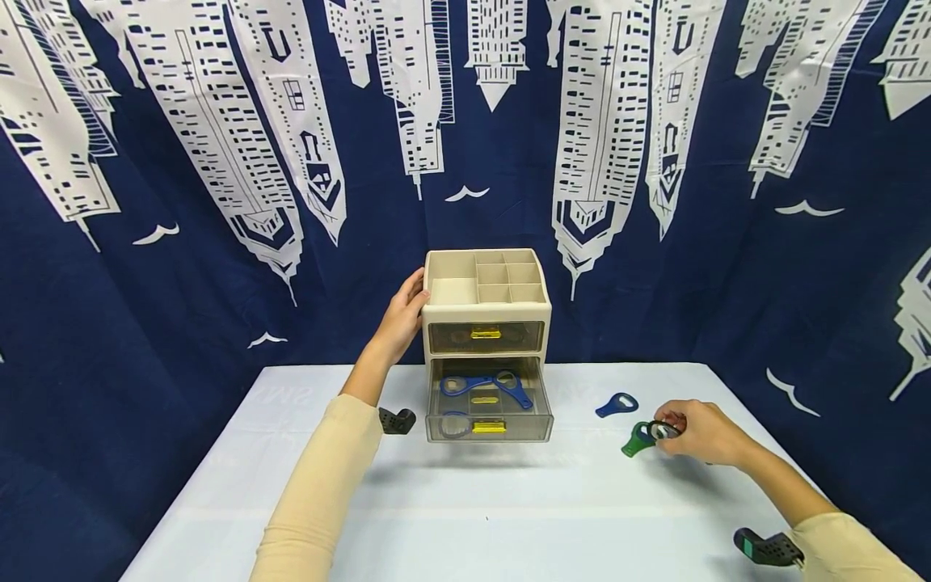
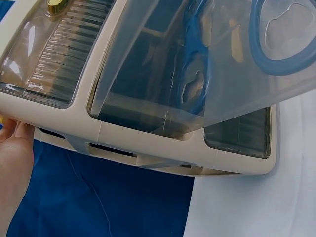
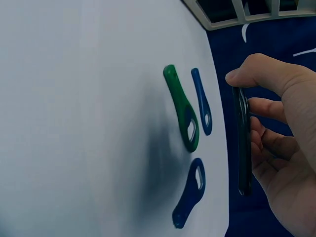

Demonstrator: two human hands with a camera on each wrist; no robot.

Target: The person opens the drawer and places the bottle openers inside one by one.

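Black opener (image 3: 243, 148) pinched in R hand's (image 1: 704, 435) fingers, w/ green opener (image 1: 634, 444) at its 9 o'clock, blue opener (image 1: 605, 408) at 10; drawer unit (image 1: 485, 314) at worktop's (image 1: 509, 509) 12, lower drawer (image 1: 524, 431) jutting out, L hand's (image 1: 398, 322) fingers fairly straight vs. its side, faint lettering (image 1: 294, 394) at 10 illegible.

Faint lettering, not legible

Pale, letter-like marks (image 1: 292, 394) show on the white table (image 1: 436, 521), toward its far left corner in the head view, too faint to read with certainty. The dark blue curtain (image 1: 378, 218) bears printed buildings (image 1: 600, 105) whose dashes and lines form no readable word or number.
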